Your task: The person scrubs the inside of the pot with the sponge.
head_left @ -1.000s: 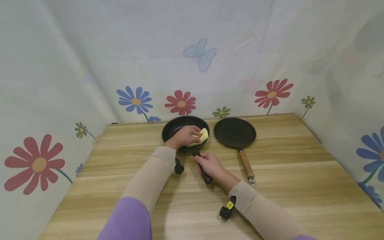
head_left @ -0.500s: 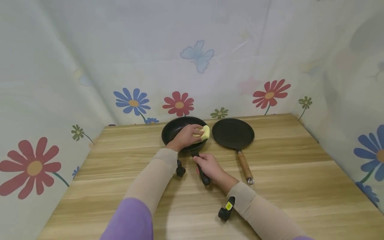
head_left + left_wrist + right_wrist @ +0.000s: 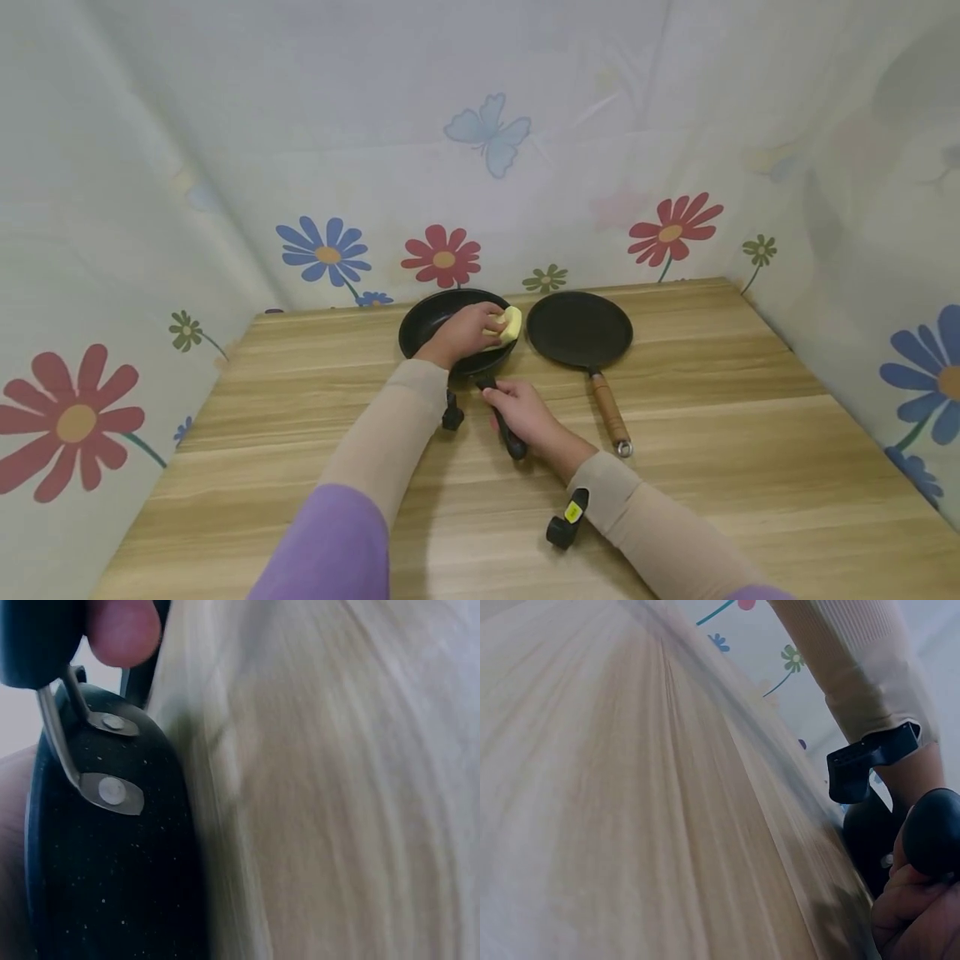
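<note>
A black frying pan [image 3: 426, 323] stands near the back of the table. My left hand [image 3: 463, 332] reaches over it, fingers bent around a folded pale yellow cloth [image 3: 513, 325] at the pan's right inner wall; part of the cloth is hidden under the hand. My right hand [image 3: 527, 411] grips the pan's black handle [image 3: 515, 443], thumb along the top. In the left wrist view, the pan's speckled outer side [image 3: 120, 870] and two riveted handle brackets show close up. The handle's rounded end [image 3: 933, 832] sticks out of the right hand [image 3: 916, 921] in the right wrist view.
Just right of the frying pan lies a flat black pan [image 3: 579, 329] with a wooden handle [image 3: 611, 410] toward the front. The wood-grain table [image 3: 720, 467] meets a flower-printed backdrop [image 3: 487, 200] behind. Black camera mounts [image 3: 566, 518] hang from both wrists.
My left hand has shifted slightly with the cloth along the pan's right inner side, and the cloth's visible shape has changed. The right hand keeps its grip. The head view has shifted a little.
</note>
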A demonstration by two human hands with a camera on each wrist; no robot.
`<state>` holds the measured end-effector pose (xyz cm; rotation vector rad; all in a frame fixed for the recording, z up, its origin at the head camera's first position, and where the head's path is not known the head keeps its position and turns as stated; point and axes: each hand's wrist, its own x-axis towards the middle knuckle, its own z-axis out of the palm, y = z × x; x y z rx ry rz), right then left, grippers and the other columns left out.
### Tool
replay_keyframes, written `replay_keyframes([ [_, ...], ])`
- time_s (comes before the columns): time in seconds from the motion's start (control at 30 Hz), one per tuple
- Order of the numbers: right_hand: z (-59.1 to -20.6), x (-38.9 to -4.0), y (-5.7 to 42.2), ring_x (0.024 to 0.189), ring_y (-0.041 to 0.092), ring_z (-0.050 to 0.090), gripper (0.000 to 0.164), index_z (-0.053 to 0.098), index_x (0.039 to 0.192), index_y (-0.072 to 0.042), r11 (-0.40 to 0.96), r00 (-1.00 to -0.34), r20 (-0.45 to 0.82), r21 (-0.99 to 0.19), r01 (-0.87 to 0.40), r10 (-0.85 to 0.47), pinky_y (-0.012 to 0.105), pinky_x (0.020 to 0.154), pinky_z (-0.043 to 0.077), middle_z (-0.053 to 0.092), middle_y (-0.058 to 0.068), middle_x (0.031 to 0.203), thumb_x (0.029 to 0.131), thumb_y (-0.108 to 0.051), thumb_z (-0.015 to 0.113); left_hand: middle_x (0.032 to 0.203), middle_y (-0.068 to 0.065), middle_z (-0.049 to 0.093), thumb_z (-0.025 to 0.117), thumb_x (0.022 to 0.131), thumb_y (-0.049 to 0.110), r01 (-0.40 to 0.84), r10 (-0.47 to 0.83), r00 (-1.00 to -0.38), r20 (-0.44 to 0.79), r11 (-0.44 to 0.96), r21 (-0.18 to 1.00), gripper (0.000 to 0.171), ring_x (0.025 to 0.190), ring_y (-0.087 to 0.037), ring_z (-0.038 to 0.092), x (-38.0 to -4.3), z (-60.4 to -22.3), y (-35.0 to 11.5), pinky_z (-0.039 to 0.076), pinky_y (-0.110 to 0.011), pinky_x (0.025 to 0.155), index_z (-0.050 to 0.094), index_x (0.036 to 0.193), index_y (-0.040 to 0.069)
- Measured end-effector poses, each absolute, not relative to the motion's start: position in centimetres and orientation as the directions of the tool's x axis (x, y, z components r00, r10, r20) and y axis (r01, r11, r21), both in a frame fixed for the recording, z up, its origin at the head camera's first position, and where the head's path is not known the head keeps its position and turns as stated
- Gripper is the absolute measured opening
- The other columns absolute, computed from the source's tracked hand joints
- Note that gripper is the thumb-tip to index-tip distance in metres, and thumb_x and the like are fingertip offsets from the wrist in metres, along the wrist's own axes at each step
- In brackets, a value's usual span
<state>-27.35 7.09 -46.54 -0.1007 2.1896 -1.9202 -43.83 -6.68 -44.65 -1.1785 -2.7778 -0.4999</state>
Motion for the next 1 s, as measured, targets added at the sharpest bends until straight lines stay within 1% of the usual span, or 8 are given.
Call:
replay_keyframes([
  [0.13,-46.78,-27.44,7.13,0.049,0.013,0.047,0.031,0.064,0.109,0.011,0.12,-0.97,-0.126,-0.987,0.102,-0.209,0.023,0.048,0.037,0.051,0.004,0.058,0.104,-0.017,0.053,0.13,-0.012,0.063,0.077,0.091,0.018,0.716,0.689,-0.698,0.195,0.67,0.195,0.021,0.118,-0.027,0.061,-44.13,-44.7,-6.42,0.045,-0.038,0.107,0.08,0.109,0.008],
  [0.23,-46.92,-27.49,7.14,0.048,0.013,0.047,0.031,0.064,0.107,0.013,0.107,-0.973,-0.107,-0.99,0.086,-0.203,0.023,0.048,0.037,0.051,0.005,0.058,0.103,-0.016,0.053,0.129,-0.012,0.063,0.077,0.091,0.017,0.706,0.678,-0.708,0.198,0.693,0.147,0.012,0.113,-0.028,0.062,-44.25,-44.66,-6.26,0.047,-0.038,0.103,0.081,0.099,0.01],
  [0.3,-46.95,-27.47,7.12,0.048,0.013,0.047,0.031,0.063,0.105,0.014,0.093,-0.975,-0.096,-0.993,0.078,-0.199,0.024,0.048,0.037,0.051,0.005,0.058,0.103,-0.016,0.053,0.13,-0.012,0.063,0.076,0.092,0.017,0.682,0.655,-0.729,0.198,0.721,0.126,0.008,0.112,-0.03,0.062,-44.25,-44.64,-6.17,0.049,-0.04,0.101,0.081,0.093,0.012],
  [0.37,-47.0,-27.38,7.09,0.048,0.013,0.047,0.031,0.063,0.104,0.013,0.091,-0.977,-0.086,-0.993,0.069,-0.197,0.024,0.048,0.036,0.051,0.005,0.057,0.103,-0.016,0.053,0.131,-0.011,0.061,0.075,0.093,0.018,0.648,0.624,-0.758,0.189,0.754,0.112,0.009,0.114,-0.032,0.06,-44.21,-44.71,-6.14,0.049,-0.04,0.101,0.081,0.089,0.012],
  [0.5,-47.22,-27.21,7.03,0.048,0.013,0.045,0.031,0.064,0.104,0.012,0.084,-0.975,-0.087,-0.994,0.071,-0.202,0.024,0.049,0.035,0.051,0.003,0.055,0.103,-0.017,0.053,0.135,-0.009,0.058,0.073,0.094,0.022,0.58,0.563,-0.811,0.159,0.809,0.091,0.013,0.117,-0.032,0.055,-44.16,-45.12,-6.15,0.049,-0.042,0.1,0.082,0.093,0.013],
  [0.67,-47.42,-27.21,7.08,0.048,0.013,0.045,0.03,0.064,0.107,0.012,0.077,-0.976,-0.087,-0.994,0.073,-0.199,0.025,0.048,0.035,0.051,0.004,0.056,0.103,-0.016,0.053,0.131,-0.006,0.058,0.073,0.095,0.025,0.523,0.508,-0.847,0.157,0.85,0.068,0.017,0.113,-0.031,0.054,-44.23,-45.37,-5.96,0.052,-0.048,0.093,0.081,0.099,0.01],
  [0.8,-47.34,-27.21,7.07,0.048,0.012,0.045,0.031,0.064,0.11,0.012,0.074,-0.977,-0.086,-0.995,0.073,-0.194,0.024,0.048,0.035,0.05,0.003,0.056,0.103,-0.016,0.053,0.128,-0.004,0.058,0.067,0.098,0.028,0.463,0.453,-0.881,0.137,0.884,0.058,0.022,0.115,-0.031,0.053,-44.14,-45.14,-5.84,0.048,-0.052,0.098,0.079,0.102,0.01],
  [1.0,-47.38,-27.2,7.05,0.048,0.012,0.045,0.03,0.062,0.104,0.013,0.063,-0.977,-0.084,-0.995,0.073,-0.196,0.024,0.048,0.036,0.049,0.003,0.056,0.103,-0.015,0.053,0.127,-0.006,0.059,0.063,0.101,0.028,0.427,0.419,-0.898,0.131,0.903,0.041,0.027,0.116,-0.033,0.053,-44.26,-45.14,-6.0,0.044,-0.054,0.103,0.079,0.102,0.008],
])
